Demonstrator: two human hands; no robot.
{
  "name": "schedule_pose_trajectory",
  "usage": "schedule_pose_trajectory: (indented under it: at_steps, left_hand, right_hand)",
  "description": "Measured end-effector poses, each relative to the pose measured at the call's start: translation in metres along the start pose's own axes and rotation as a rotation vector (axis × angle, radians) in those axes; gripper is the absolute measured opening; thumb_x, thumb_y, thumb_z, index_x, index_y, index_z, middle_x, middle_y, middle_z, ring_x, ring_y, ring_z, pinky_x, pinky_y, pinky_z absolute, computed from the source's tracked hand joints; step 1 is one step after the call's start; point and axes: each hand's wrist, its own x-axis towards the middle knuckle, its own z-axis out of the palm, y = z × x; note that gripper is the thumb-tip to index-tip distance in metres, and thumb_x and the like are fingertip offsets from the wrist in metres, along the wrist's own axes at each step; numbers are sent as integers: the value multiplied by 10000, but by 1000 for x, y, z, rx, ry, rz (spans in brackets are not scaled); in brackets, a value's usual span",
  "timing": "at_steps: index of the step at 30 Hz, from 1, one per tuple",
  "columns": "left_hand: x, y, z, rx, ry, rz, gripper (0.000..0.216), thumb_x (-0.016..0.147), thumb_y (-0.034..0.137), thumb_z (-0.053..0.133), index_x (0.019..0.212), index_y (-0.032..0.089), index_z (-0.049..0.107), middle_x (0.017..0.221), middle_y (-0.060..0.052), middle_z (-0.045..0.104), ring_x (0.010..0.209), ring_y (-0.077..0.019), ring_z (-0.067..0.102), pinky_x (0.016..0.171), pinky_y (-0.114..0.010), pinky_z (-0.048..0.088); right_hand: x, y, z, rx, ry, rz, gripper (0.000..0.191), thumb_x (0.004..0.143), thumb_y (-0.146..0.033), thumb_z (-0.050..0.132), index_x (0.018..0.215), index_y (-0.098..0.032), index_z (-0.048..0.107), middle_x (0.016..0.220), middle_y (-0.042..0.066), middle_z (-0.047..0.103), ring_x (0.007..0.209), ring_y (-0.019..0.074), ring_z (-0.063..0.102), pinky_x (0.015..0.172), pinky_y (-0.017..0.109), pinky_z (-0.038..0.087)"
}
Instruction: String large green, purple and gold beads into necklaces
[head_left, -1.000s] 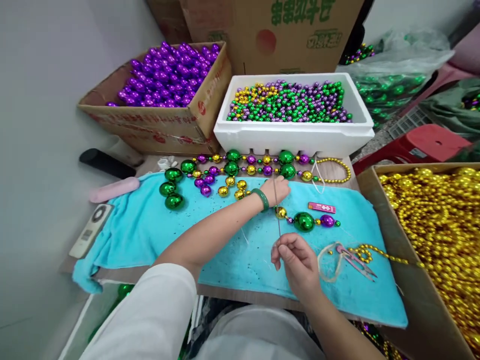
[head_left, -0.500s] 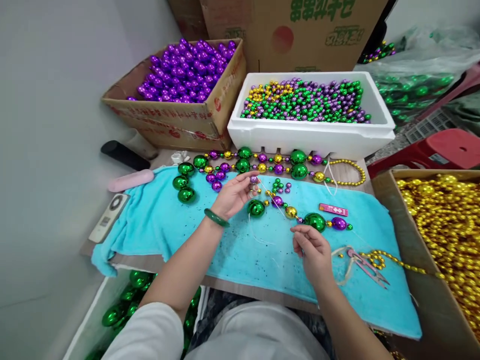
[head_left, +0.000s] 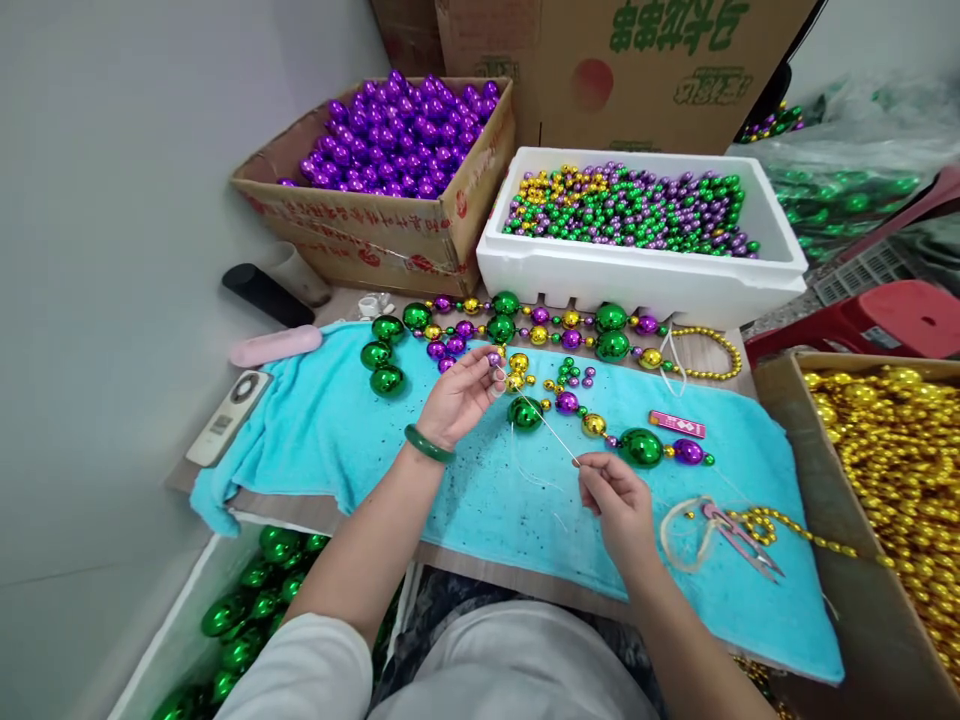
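Note:
A small purple bead (head_left: 494, 360) is pinched between the thumb and fingertips of my left hand (head_left: 459, 398). From it a thin, taut white string (head_left: 541, 419) slants down to the closed fingertips of my right hand (head_left: 613, 500); whether part of it is a needle is too fine to tell. Just right of my left fingers lie several gold beads (head_left: 517, 366) and a big green ball (head_left: 525, 413). This ball begins a strung row running right, with a purple ball (head_left: 567, 403), a gold ball (head_left: 594, 425) and another green ball (head_left: 641, 447).
A blue towel (head_left: 450, 510) covers the table. Pink snips (head_left: 739, 540) and a small pink packet (head_left: 677, 424) lie at right. Behind are a finished-looking bead strand (head_left: 571, 339), a white foam box (head_left: 637, 272) and a carton (head_left: 360, 230) of purple balls. A gold-bead carton (head_left: 810, 450) stands right.
My view has shifted slightly left. Against the towel, both hands have moved a little left, baring more gold beads beside my left fingers. The purple bead stays in my left fingers.

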Motion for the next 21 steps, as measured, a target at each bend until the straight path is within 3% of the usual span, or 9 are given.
schedule_pose_trajectory:
  at_steps: [21]
  left_hand:
    - [-2,-5,5,-64,92,42,188,758,38,659,915,140,674,806,-18,665,657,-65,615,616,-166,506]
  right_hand:
    - [3,0,4,-38,12,46,250,685,-401,657,754,-160,653,482,-37,478,455,93,424,446,231,330]
